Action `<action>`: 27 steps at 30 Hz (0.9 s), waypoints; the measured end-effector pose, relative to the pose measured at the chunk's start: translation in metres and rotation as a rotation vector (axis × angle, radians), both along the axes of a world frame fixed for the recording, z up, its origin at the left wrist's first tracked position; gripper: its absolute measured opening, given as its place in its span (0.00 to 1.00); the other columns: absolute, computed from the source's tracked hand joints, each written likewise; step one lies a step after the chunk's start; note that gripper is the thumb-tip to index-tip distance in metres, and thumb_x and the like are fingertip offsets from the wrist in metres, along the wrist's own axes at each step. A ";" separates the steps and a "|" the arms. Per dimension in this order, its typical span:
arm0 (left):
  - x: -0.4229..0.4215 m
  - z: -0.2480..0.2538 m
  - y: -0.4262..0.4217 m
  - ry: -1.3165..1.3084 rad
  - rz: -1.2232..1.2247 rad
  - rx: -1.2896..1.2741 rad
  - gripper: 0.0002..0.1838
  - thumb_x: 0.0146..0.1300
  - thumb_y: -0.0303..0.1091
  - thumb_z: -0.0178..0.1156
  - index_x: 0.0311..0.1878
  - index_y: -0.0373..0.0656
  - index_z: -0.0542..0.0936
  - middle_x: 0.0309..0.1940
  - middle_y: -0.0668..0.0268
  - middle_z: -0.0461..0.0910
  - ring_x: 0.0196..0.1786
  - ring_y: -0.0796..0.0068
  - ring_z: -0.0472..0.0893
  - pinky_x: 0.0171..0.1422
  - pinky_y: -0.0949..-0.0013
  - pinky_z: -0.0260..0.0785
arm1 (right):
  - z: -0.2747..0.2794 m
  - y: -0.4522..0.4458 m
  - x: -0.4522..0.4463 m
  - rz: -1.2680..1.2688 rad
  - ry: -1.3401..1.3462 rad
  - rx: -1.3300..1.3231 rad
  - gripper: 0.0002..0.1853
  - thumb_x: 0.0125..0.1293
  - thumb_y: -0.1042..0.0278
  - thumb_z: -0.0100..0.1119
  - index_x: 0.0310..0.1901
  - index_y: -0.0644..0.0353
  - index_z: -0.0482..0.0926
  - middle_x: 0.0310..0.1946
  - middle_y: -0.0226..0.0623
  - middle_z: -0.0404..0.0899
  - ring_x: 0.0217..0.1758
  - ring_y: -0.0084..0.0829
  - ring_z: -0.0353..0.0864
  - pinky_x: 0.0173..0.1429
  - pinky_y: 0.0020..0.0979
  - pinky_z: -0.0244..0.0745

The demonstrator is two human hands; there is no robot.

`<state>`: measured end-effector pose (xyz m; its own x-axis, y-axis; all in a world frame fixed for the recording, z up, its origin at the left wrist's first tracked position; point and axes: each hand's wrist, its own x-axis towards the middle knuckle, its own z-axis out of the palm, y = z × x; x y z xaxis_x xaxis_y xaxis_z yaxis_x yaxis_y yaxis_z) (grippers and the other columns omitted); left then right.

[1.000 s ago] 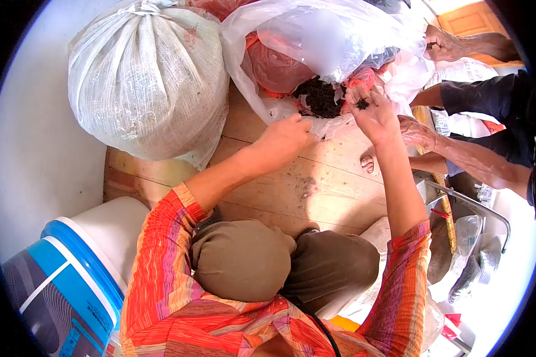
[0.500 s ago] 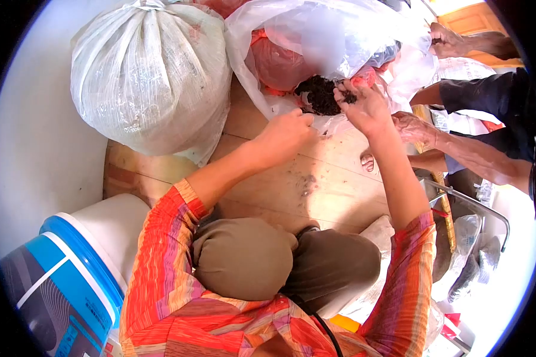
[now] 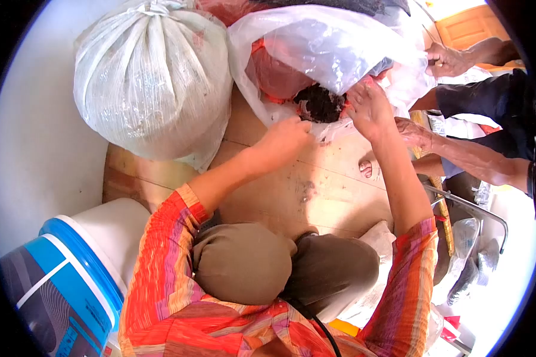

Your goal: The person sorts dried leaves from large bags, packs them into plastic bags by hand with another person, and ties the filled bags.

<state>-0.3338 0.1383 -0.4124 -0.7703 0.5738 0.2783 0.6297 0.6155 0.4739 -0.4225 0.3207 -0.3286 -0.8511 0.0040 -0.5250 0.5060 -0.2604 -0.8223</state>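
Observation:
A clear plastic bag point(image 3: 333, 35) lies spread ahead of me, with a red plastic bag point(image 3: 274, 74) inside it. Dark, crumbly material point(image 3: 320, 104) shows at the opening. At the near rim, my left hand point(image 3: 287, 141) is closed with its fingertips pinching the clear bag's edge. My right hand point(image 3: 370, 108) is at the right side of the dark material, beside red plastic. Its fingers are extended and slightly apart, and no clump shows in them; the fingertips are partly hard to make out.
A tied whitish woven sack point(image 3: 155, 83) stands at left. Below it is a white and blue bucket point(image 3: 77, 268). Another person's hands point(image 3: 449, 59) are at the bag's right side, near a metal frame point(image 3: 470, 205). Wooden floor point(image 3: 262, 196) lies between my knees and the bags.
My right hand has turned over, and the dark clump once in its fingers no longer shows there. The clear bag's top has shifted, and the other person's upper hand has moved down slightly.

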 end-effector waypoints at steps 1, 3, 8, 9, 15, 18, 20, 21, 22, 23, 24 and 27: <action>0.001 0.002 -0.001 -0.016 -0.001 0.005 0.15 0.48 0.22 0.53 0.40 0.43 0.80 0.33 0.62 0.73 0.42 0.60 0.74 0.44 0.61 0.71 | 0.009 -0.005 0.007 -0.003 0.014 -0.003 0.25 0.71 0.61 0.32 0.64 0.67 0.56 0.67 0.45 0.56 0.73 0.38 0.46 0.73 0.47 0.32; 0.002 0.005 -0.002 -0.019 -0.012 0.007 0.15 0.48 0.22 0.52 0.41 0.43 0.80 0.33 0.62 0.73 0.43 0.60 0.74 0.45 0.61 0.70 | 0.022 -0.010 0.018 0.022 0.013 0.079 0.25 0.70 0.61 0.36 0.64 0.67 0.58 0.66 0.44 0.58 0.72 0.39 0.48 0.73 0.49 0.35; 0.001 0.006 -0.001 -0.080 -0.036 0.013 0.15 0.50 0.25 0.52 0.42 0.42 0.79 0.33 0.59 0.73 0.44 0.57 0.74 0.44 0.59 0.69 | 0.000 0.017 0.031 0.139 0.097 -0.051 0.21 0.66 0.77 0.38 0.61 0.72 0.60 0.60 0.52 0.62 0.64 0.41 0.64 0.69 0.35 0.59; 0.003 0.006 0.000 -0.071 -0.040 0.007 0.15 0.50 0.25 0.52 0.42 0.42 0.79 0.33 0.59 0.73 0.44 0.57 0.74 0.44 0.59 0.69 | -0.002 0.020 0.034 0.135 0.107 -0.055 0.21 0.66 0.77 0.38 0.61 0.72 0.60 0.60 0.52 0.62 0.64 0.41 0.64 0.69 0.35 0.59; 0.000 0.014 0.001 -0.201 -0.036 -0.088 0.12 0.55 0.28 0.54 0.42 0.43 0.79 0.32 0.59 0.73 0.42 0.57 0.75 0.44 0.57 0.69 | -0.001 0.044 0.048 0.301 0.012 -0.054 0.22 0.60 0.82 0.37 0.58 0.68 0.63 0.57 0.45 0.65 0.56 0.39 0.72 0.59 0.37 0.71; -0.003 0.027 -0.003 -0.229 -0.027 -0.082 0.11 0.56 0.29 0.55 0.43 0.43 0.79 0.34 0.59 0.74 0.40 0.56 0.76 0.44 0.58 0.69 | 0.019 0.050 0.050 0.421 0.060 0.148 0.18 0.63 0.76 0.41 0.55 0.64 0.68 0.51 0.39 0.71 0.54 0.33 0.72 0.57 0.34 0.71; -0.012 0.039 -0.005 -0.055 -0.020 0.094 0.12 0.57 0.30 0.57 0.45 0.43 0.78 0.37 0.59 0.75 0.39 0.55 0.76 0.45 0.60 0.70 | 0.048 0.056 0.047 0.587 0.165 0.352 0.15 0.65 0.70 0.47 0.53 0.58 0.72 0.48 0.34 0.74 0.51 0.26 0.73 0.55 0.30 0.70; -0.016 0.047 -0.006 -0.062 -0.017 0.084 0.12 0.57 0.30 0.57 0.45 0.43 0.78 0.37 0.59 0.75 0.39 0.55 0.76 0.45 0.60 0.70 | 0.060 0.064 0.046 0.689 0.310 0.512 0.14 0.66 0.69 0.49 0.52 0.57 0.74 0.47 0.33 0.75 0.50 0.25 0.73 0.54 0.30 0.70; -0.022 0.060 -0.007 -0.056 -0.024 0.164 0.12 0.57 0.31 0.57 0.45 0.43 0.78 0.39 0.60 0.76 0.41 0.57 0.76 0.47 0.62 0.70 | 0.073 0.070 0.046 0.785 0.454 0.673 0.13 0.66 0.67 0.50 0.51 0.56 0.75 0.46 0.32 0.76 0.49 0.24 0.74 0.53 0.30 0.71; -0.027 0.073 -0.008 -0.052 -0.031 0.245 0.12 0.58 0.31 0.57 0.46 0.43 0.78 0.40 0.60 0.77 0.43 0.59 0.77 0.49 0.64 0.70 | 0.094 0.071 0.050 0.744 0.507 0.640 0.13 0.66 0.67 0.50 0.50 0.56 0.76 0.45 0.32 0.76 0.50 0.23 0.74 0.53 0.29 0.70; -0.030 0.091 -0.009 -0.082 -0.016 0.343 0.13 0.59 0.32 0.57 0.48 0.42 0.77 0.43 0.60 0.76 0.46 0.60 0.76 0.51 0.64 0.68 | 0.118 0.072 0.054 0.703 0.558 0.608 0.12 0.66 0.66 0.50 0.49 0.56 0.77 0.44 0.32 0.77 0.50 0.23 0.74 0.53 0.29 0.70; -0.048 0.132 -0.009 0.193 0.160 0.498 0.21 0.61 0.36 0.56 0.56 0.38 0.71 0.53 0.54 0.72 0.58 0.57 0.69 0.62 0.63 0.60 | 0.172 0.090 0.040 0.033 1.137 1.105 0.16 0.67 0.64 0.50 0.54 0.59 0.75 0.51 0.34 0.75 0.56 0.25 0.70 0.61 0.28 0.63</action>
